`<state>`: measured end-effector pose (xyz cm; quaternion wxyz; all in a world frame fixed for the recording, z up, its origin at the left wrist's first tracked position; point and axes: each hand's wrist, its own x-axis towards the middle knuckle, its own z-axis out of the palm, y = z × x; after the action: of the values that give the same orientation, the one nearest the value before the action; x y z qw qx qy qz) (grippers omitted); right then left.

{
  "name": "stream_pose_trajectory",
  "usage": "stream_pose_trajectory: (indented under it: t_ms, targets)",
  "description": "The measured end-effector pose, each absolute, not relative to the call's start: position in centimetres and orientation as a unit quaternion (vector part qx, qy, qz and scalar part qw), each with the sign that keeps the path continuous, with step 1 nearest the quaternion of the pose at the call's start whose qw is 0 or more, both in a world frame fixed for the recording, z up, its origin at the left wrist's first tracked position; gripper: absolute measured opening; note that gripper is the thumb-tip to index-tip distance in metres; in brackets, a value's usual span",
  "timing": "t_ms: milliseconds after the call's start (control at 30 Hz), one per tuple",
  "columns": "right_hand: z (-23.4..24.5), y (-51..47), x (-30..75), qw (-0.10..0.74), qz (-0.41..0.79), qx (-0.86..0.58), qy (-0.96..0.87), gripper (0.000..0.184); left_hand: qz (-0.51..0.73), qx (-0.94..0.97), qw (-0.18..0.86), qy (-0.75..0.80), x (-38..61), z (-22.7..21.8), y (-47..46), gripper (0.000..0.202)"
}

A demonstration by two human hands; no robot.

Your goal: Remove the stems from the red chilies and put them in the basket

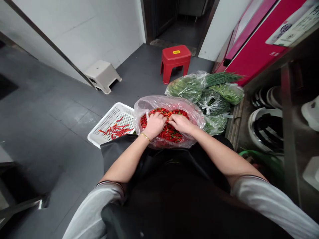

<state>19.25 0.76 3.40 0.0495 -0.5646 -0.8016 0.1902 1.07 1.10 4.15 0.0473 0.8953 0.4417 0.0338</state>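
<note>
A clear plastic bag (196,114) stands open in front of me, filled with red chili peppers (170,135) that have green stems. My left hand (156,124), with a gold-coloured bracelet at the wrist, is over the peppers with its fingers curled and closed. Close against it, my right hand (180,122) pinches with thumb and fingers. The fingertips of both hands meet at a red chili pepper (169,114), mostly hidden by the fingers. Left of the bag, a white perforated basket (96,135) holds several loose red chili peppers (119,130).
Bagged green vegetables (186,87) and long green stalks (223,78) lie behind and right of the bag. A red stool (176,54) and a light grey stool (102,73) stand farther off. Shelving with a white tub (253,121) lines the right side.
</note>
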Motion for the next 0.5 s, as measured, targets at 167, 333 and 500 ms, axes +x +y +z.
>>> stream_pose_trajectory:
  t_ms: [167, 333, 500]
  targets:
    - [1.8, -0.4, 19.9, 0.133, 0.411, -0.493, -0.755, 0.025, 0.034, 0.887, 0.256, 0.384, 0.6, 2.4, 1.6, 0.024]
    - [0.1, -1.7, 19.9, 0.356, 0.665, -0.394, -0.525, 0.039, 0.200, 0.750, 0.546, 0.315, -1.1, 2.5, 1.9, 0.031]
    - [0.3, -1.4, 16.9, 0.435, 0.721, -0.324, -0.431, 0.040, 0.224, 0.580, 0.724, 0.301, -1.8, 2.0, 2.3, 0.043]
